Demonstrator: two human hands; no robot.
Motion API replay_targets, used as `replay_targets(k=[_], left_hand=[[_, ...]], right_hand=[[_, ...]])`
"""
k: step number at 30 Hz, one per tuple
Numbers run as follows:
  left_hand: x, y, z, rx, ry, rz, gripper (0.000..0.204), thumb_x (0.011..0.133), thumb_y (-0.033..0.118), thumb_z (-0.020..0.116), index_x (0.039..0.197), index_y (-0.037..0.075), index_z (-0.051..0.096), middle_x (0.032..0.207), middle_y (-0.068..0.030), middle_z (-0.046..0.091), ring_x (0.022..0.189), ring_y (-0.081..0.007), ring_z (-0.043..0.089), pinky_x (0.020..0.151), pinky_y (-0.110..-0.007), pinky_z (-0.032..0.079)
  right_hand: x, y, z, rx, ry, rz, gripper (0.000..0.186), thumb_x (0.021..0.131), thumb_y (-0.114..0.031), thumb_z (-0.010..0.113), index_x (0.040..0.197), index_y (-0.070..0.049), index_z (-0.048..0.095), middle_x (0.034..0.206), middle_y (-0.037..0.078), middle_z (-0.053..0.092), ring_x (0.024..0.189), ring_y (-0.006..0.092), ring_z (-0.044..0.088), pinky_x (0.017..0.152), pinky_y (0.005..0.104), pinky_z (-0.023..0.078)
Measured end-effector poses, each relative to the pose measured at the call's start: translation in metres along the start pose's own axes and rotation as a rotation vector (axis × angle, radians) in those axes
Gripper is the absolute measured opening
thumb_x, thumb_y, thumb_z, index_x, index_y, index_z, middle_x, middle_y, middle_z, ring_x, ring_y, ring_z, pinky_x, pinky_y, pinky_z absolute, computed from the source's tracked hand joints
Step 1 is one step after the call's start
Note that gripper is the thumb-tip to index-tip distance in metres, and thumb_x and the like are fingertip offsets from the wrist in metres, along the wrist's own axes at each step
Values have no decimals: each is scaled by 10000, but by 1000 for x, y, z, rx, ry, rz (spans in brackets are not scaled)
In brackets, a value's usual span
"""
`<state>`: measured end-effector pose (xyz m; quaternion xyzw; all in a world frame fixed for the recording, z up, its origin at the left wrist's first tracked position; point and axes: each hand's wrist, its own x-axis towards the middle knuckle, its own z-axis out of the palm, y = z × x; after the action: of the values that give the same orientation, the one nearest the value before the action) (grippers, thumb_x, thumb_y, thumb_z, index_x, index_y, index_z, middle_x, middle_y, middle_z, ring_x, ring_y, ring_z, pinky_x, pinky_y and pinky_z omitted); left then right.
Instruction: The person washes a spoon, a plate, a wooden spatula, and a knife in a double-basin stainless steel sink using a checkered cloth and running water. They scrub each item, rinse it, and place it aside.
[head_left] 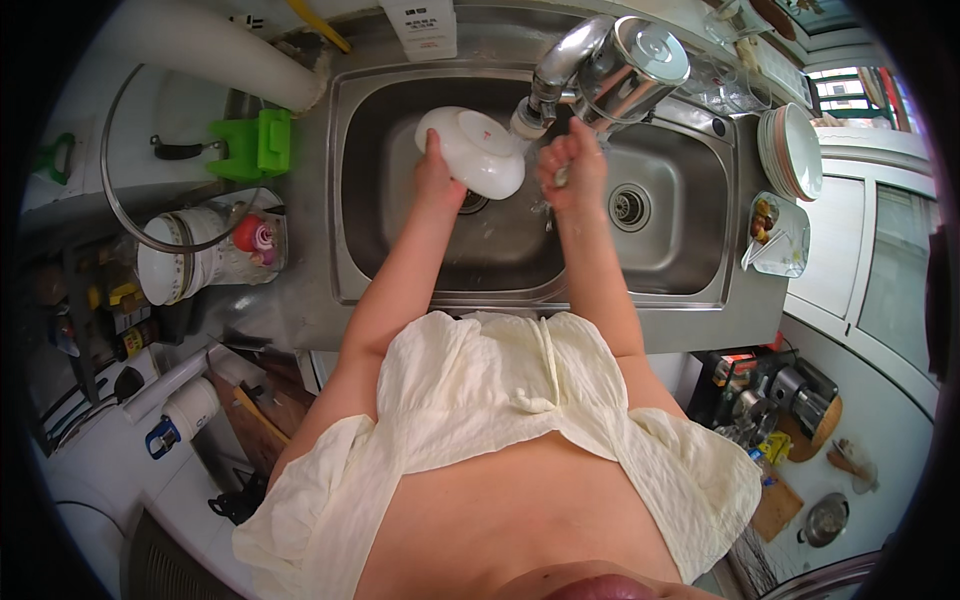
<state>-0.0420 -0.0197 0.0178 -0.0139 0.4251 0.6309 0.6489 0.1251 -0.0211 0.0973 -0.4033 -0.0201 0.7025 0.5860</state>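
My left hand (438, 170) grips the rim of a white oval dish (470, 152), tilted with its underside showing, over the left basin of the steel double sink (385, 250). Beside the dish, to its right, my right hand (572, 170) is curled under the chrome tap (548, 75), closed on something pale that I cannot make out. Water falls from around it.
Right of the sink stand stacked plates (790, 150) and a small tray (780, 240) with food. To the left are a green holder (255, 145) and a container (190, 255) of dishes. A white pipe (210, 45) crosses the back left.
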Motion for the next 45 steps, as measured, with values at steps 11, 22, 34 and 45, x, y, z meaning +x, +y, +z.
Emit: replay_targets(k=[11,22,34,45], left_hand=[[12,-32,23,3,-66,-93,534,895,373,458,1251,-11,349,1248,-146,441,1139,-281,445,966,-419,364],[-27,20,-34,-7,-231,-99,491,909,343,435,1259,7,359,1279,-98,428,1177,-228,416,1010,-354,325],[-75,48,-46,261,-315,-87,456,901,333,469,1188,-21,446,1169,-123,518,1074,-193,506,911,-312,415],[-108,42,-37,845,-351,223,340,895,294,506,854,-16,639,714,8,586,649,-49,493,560,-212,390]], right_hand=[[16,-69,8,-11,12,-234,278,824,-217,432,561,-156,364,449,-41,311,356,102,289,314,243,172],[9,-41,-15,11,56,-82,403,815,-225,449,483,-177,226,423,-20,241,338,124,227,314,263,136],[10,42,-70,-1015,96,-591,190,843,-206,528,923,-63,624,1010,109,554,947,227,498,779,306,417],[-46,58,16,-1561,-695,-1022,300,829,-178,524,1119,-142,589,1298,115,429,1234,292,353,996,434,287]])
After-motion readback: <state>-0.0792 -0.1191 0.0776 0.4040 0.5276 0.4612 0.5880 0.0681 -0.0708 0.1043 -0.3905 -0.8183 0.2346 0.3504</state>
